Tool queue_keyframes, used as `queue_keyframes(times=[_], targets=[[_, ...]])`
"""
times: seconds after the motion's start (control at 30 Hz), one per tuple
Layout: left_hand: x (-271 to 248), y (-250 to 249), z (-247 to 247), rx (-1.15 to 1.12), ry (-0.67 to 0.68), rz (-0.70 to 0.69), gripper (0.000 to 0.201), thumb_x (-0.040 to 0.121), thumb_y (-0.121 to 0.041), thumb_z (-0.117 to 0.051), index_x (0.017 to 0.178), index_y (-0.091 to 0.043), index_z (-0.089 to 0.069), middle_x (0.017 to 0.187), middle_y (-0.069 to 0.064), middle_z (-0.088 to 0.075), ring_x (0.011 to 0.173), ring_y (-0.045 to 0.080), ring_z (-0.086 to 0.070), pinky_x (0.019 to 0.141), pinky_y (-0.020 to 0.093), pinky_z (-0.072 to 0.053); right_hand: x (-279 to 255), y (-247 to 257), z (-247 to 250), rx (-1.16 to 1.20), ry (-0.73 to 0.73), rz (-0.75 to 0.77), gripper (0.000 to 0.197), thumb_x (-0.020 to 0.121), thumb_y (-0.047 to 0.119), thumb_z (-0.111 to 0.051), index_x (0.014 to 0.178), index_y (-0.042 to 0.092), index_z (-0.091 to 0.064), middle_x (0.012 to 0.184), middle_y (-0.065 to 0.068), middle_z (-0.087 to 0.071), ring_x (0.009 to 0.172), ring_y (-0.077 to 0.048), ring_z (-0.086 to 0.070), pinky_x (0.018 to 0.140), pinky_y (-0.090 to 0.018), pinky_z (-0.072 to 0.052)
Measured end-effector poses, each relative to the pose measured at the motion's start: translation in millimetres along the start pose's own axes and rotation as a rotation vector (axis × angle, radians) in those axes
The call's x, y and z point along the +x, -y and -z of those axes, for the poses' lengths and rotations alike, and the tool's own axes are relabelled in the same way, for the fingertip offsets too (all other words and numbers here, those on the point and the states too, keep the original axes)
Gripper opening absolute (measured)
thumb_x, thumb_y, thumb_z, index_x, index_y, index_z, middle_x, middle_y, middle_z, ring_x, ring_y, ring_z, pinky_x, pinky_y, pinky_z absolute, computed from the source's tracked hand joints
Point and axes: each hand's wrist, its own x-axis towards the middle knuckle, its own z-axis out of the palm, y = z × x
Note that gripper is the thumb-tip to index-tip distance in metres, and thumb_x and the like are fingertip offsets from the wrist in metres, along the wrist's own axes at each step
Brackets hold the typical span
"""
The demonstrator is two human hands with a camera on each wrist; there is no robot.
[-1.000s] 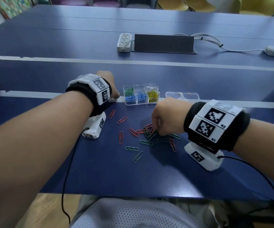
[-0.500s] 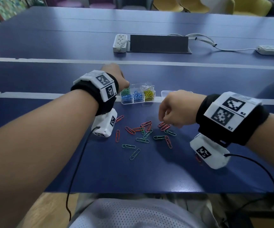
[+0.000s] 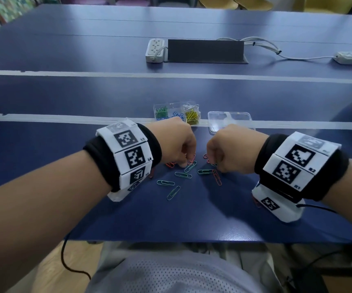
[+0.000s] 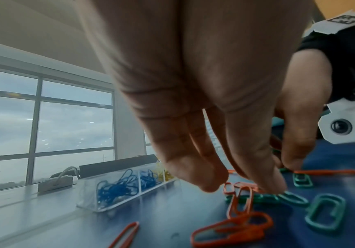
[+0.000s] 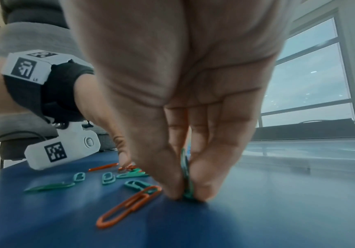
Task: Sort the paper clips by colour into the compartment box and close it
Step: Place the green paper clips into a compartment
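Orange and green paper clips (image 3: 183, 175) lie loose on the blue table (image 3: 192, 218). Behind them stands the clear compartment box (image 3: 177, 113), open, holding green, blue, yellow and white clips. My left hand (image 3: 186, 162) reaches down into the pile; in the left wrist view its thumb and fingertips (image 4: 272, 186) pinch upright orange clips (image 4: 239, 196). My right hand (image 5: 186, 196) pinches a green clip (image 5: 185, 176) on edge against the table, between thumb and forefinger. An orange clip (image 5: 130, 206) lies just beside it.
The box's clear lid (image 3: 230, 121) lies right of the box, just beyond my right hand. Two power strips (image 3: 155, 49), cables and a dark cable flap (image 3: 205, 50) sit farther back. The table's front edge runs close to my body.
My left hand has come back from the box down to the clip pile. My right hand has lowered onto the table and closed on a green clip.
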Motion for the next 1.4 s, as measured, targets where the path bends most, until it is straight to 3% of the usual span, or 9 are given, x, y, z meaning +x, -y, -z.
queue_keyframes(times=[0.17,0.33,0.47,0.63,0.83,1.0,1.2,1.33,1.4], targets=[[-1,5,-4,0.011,0.051,0.047,0.018,0.075,-0.017,-0.074,0.091,-0.025,-0.071,0.092,-0.005,-0.068,0.084,0.014,-0.059,0.075,0.022,-0.045,-4,-1,-4,0.016,-0.02,0.025,0.028,0.078,0.016,-0.06,0.105,0.022,-0.064,0.066,0.012,-0.042,0.076,-0.015,-0.044,0.06,-0.022,-0.035],[-8,12,-4,0.028,0.03,0.062,0.024,0.079,-0.007,-0.065,0.092,-0.027,-0.069,0.083,-0.01,-0.06,0.075,0.01,-0.049,0.071,0.022,-0.043,-4,1,-2,0.165,-0.083,0.027,0.025,0.081,0.015,-0.054,0.097,0.024,-0.072,0.063,0.016,-0.046,0.075,-0.015,-0.048,0.071,-0.022,-0.04],[-10,9,-5,0.088,0.031,-0.01,0.026,0.081,-0.03,-0.068,0.107,-0.034,-0.069,0.101,-0.006,-0.058,0.086,0.009,-0.044,0.082,0.027,-0.046,-6,8,-2,0.162,-0.118,0.09,0.025,0.079,0.014,-0.052,0.088,0.016,-0.076,0.079,-0.001,-0.071,0.079,-0.023,-0.062,0.079,-0.032,-0.054],[-4,3,-3,0.158,0.077,-0.024,0.029,0.081,-0.035,-0.067,0.11,-0.033,-0.069,0.096,-0.005,-0.054,0.105,0.017,-0.053,0.084,0.03,-0.048,-6,16,-6,0.062,-0.037,0.172,0.021,0.078,0.019,-0.061,0.094,0.02,-0.075,0.086,0.004,-0.065,0.079,-0.017,-0.057,0.074,-0.024,-0.048],[-4,5,-4,0.16,0.077,-0.029,0.013,0.079,-0.031,-0.065,0.089,-0.026,-0.072,0.088,-0.007,-0.061,0.091,0.016,-0.058,0.083,0.034,-0.052,-4,20,-5,0.086,-0.008,0.195,0.024,0.078,0.012,-0.065,0.099,0.021,-0.072,0.076,0.012,-0.056,0.076,-0.008,-0.052,0.075,-0.019,-0.045],[-7,4,-4,0.177,0.098,0.003,0.013,0.073,-0.028,-0.06,0.066,-0.026,-0.05,0.086,-0.004,-0.061,0.082,0.02,-0.058,0.073,0.035,-0.054,-3,25,-10,0.078,-0.014,0.202,0.023,0.073,0.012,-0.061,0.093,0.022,-0.065,0.075,0.008,-0.055,0.073,-0.019,-0.053,0.074,-0.028,-0.052],[-11,7,-4,0.162,0.095,0.021,0.009,0.072,-0.028,-0.06,0.069,-0.026,-0.052,0.087,-0.001,-0.062,0.079,0.021,-0.058,0.073,0.036,-0.054,2,23,-9,0.064,-0.027,0.163,0.03,0.074,0.017,-0.062,0.104,0.024,-0.062,0.062,0.013,-0.041,0.069,-0.017,-0.044,0.067,-0.022,-0.036],[-15,11,-4,0.09,0.046,0.038,0.009,0.072,-0.022,-0.059,0.069,-0.025,-0.051,0.085,-0.003,-0.06,0.075,0.016,-0.049,0.078,0.037,-0.053,6,11,2,0.32,0.088,0.033,0.021,0.078,0.015,-0.055,0.092,0.025,-0.067,0.05,0.01,-0.055,0.052,-0.002,-0.052,0.064,-0.022,-0.043],[-15,14,-6,0.082,0.04,0.049,0.011,0.073,-0.019,-0.057,0.081,-0.025,-0.058,0.085,-0.007,-0.056,0.077,0.014,-0.046,0.078,0.033,-0.052,10,5,6,0.542,0.188,-0.051,0.025,0.082,0.009,-0.047,0.086,0.019,-0.069,0.058,0.0,-0.06,0.061,-0.017,-0.059,0.062,-0.025,-0.049]])
